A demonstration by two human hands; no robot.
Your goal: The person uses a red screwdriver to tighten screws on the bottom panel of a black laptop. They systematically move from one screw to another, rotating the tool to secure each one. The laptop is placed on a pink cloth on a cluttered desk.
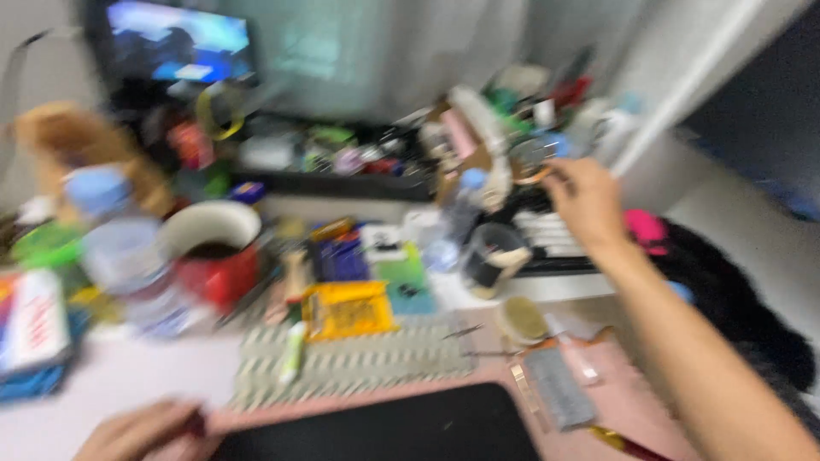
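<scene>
The whole view is blurred by motion. My right hand (585, 201) reaches far out over the cluttered desk, its fingers closed on a small round, clear-rimmed object (531, 162) near a pile of items at the back right. My left hand (137, 431) rests at the desk's near left edge beside a black pad (384, 427); its fingers look curled, and a small dark red thing shows at its fingertips. A dark cup (493, 259) stands just below and left of my right hand.
A red pot (215, 252) with a white rim sits at left, next to a clear plastic container (124, 256). A yellow packet (348, 309) lies on a striped mat (359, 363). A screen (179, 43) glows at the back left. A black bag (735, 307) lies at right.
</scene>
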